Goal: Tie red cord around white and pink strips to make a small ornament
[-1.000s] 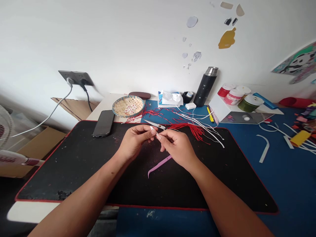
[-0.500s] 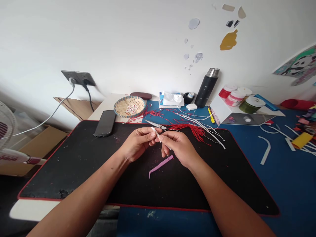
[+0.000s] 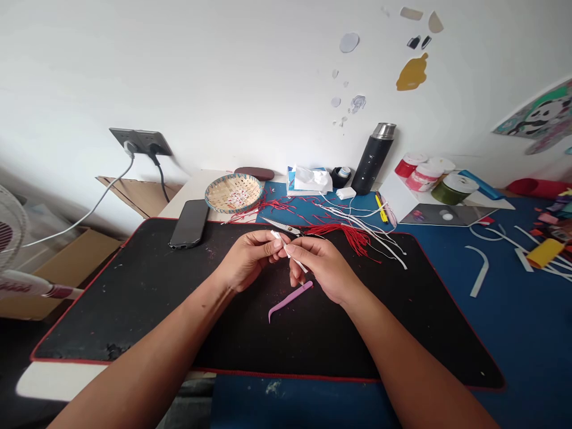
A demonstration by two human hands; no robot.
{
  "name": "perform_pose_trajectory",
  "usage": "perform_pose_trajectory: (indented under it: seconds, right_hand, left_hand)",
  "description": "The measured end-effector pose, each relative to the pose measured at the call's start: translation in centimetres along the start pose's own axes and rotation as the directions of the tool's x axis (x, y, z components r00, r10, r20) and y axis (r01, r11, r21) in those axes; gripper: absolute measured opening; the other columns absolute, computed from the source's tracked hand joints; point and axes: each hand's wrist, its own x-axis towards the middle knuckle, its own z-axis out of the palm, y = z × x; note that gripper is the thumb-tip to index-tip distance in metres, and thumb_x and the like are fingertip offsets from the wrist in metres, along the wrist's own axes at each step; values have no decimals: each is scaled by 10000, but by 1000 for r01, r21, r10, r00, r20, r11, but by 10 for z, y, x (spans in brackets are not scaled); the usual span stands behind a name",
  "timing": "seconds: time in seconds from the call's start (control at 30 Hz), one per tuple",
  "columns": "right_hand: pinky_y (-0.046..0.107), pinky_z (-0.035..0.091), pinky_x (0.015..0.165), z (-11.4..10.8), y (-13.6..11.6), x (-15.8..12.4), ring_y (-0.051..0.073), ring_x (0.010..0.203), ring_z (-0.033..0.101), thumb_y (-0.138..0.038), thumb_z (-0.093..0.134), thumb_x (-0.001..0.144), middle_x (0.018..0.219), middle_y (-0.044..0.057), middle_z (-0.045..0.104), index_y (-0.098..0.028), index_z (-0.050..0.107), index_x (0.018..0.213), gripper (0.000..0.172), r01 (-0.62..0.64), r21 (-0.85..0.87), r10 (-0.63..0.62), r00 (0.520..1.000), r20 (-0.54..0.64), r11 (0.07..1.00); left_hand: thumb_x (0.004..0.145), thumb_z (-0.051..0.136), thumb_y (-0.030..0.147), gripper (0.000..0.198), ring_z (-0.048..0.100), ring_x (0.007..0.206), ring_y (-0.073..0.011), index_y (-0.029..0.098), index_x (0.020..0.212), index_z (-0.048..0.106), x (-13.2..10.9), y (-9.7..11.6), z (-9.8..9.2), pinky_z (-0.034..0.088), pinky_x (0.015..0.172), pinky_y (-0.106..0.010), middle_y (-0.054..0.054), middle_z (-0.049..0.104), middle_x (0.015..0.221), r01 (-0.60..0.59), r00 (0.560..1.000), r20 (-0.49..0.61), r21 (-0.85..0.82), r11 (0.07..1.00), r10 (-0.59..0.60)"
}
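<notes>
My left hand and my right hand meet above the black mat. Between their thumbs and fingers they pinch a narrow white strip, which slants down to the right. Its lower end shows below my right thumb. Whether it is paper or plastic I cannot tell. Just under my right hand, purple curved tweezers lie on the mat. Scissors with silver blades rest behind my fingers, partly covered by them.
Red cords and white cords lie behind my right hand. A phone rests at the mat's left, near a woven basket holding small bits. A tissue box, a black flask and thread spools stand along the wall.
The white strip has turned slightly between my fingers, and more of its lower end shows under my right thumb. Both hands stay in nearly the same place.
</notes>
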Motion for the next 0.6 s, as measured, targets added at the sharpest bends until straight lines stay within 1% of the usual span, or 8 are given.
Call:
perform_pose_trajectory:
  seconds: [0.1,0.2,0.3,0.43,0.6]
  right_hand:
    - [230,439,525,-1,1,0,128,529,658,-471,685,974,615,-17,658,-179,707,847,319,-23,45,21,999,42,999]
    - [228,439,532,-3,1,-1,124,528,657,-509,678,981,623,-10,665,-173,702,825,371,-64,116,53,994,92,991]
    - [225,431,526,-3,1,-1,121,524,655,-526,691,971,641,-9,670,-169,726,874,371,-105,173,82,987,137,979]
    - [228,450,544,-2,1,-1,122,534,663,-516,739,939,653,-10,678,-168,740,911,350,-143,201,111,980,162,969]
    - [226,455,543,-3,1,-1,124,539,664,-498,767,922,641,-5,686,-170,716,849,341,-151,207,116,978,171,966]
  left_hand:
    - [687,980,332,293,573,632,-111,121,839,846,-1,3,0,426,605,-214,-41,691,667,-2,1000,1,-15,1000,2]
    - [680,983,333,291,592,630,-122,127,828,841,-1,5,0,430,602,-218,-41,691,664,-9,1000,5,-35,999,9]
    - [690,977,317,276,605,629,-124,125,834,839,-2,7,0,439,607,-218,-39,688,664,-5,1000,24,-47,999,6]
    - [727,956,309,253,604,612,-119,125,859,843,-2,6,1,442,598,-210,-43,692,642,-5,998,56,-63,998,9]
    - [727,959,306,260,622,613,-116,119,868,843,-4,7,3,464,602,-203,-47,702,654,21,996,89,-93,995,-12]
